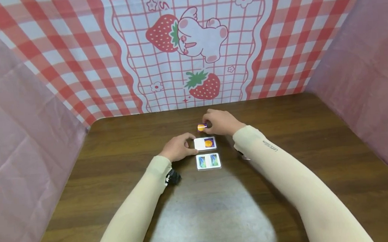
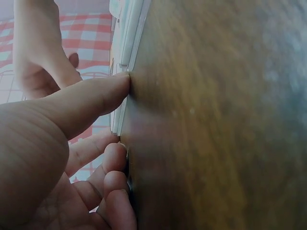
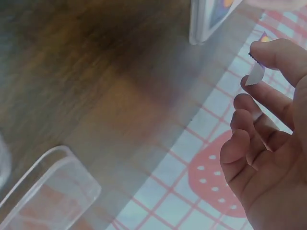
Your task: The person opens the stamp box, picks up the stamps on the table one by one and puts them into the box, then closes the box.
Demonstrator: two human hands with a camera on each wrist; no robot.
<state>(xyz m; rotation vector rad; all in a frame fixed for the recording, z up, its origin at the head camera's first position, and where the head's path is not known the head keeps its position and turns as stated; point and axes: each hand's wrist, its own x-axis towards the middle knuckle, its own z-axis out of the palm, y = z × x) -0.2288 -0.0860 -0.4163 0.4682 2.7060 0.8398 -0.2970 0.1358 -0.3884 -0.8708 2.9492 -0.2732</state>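
My right hand (image 1: 222,122) pinches a small purple-and-orange picture sticker (image 1: 201,127) between thumb and index finger, just above the table's far part. In the right wrist view the sticker (image 3: 256,72) shows a pale back and a jagged edge. Below it lies a flat white case with a clear rim (image 1: 199,144); a purple-and-orange picture fills its right half, and its left half is white. My left hand (image 1: 179,147) holds this case at its left end, thumb on the near edge and index finger at the far edge. A second case (image 1: 208,161) with two blue-green pictures lies nearer me.
The brown wooden table (image 1: 119,198) ends at a red-checked strawberry cloth (image 1: 208,83) behind. Pink cloth (image 1: 14,145) hangs on both sides. A clear plastic piece with rounded corners (image 3: 62,191) shows low in the right wrist view. A black wrist device (image 1: 172,177) sits at my left sleeve.
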